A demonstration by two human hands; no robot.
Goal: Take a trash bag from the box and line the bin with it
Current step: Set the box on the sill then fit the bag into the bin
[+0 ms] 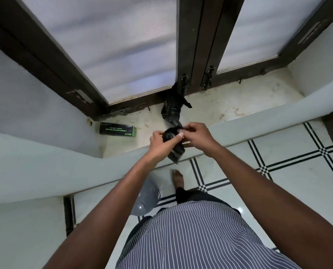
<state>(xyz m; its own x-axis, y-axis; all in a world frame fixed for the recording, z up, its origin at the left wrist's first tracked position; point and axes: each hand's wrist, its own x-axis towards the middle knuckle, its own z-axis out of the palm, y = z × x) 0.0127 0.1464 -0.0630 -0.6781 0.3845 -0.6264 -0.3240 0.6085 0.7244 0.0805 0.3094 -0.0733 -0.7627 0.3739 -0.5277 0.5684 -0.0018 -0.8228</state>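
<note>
A black trash bag (175, 150), still bunched and partly rolled, is held over the front edge of the window ledge (220, 111). My left hand (160, 141) grips its left side and my right hand (195, 135) pinches its top. A strip of black bag plastic (171, 107) trails from my hands back across the ledge to the window frame. The dark green and black bag box (117, 130) lies flat on the ledge to the left of my hands. The grey bin (147, 197) stands on the floor below, partly hidden by my left forearm.
Dark-framed windows with frosted panes (111, 41) and latches (185, 82) rise behind the ledge. White walls close in on the left and right. My bare foot (178, 178) stands on the white tiled floor with black lines (278, 164).
</note>
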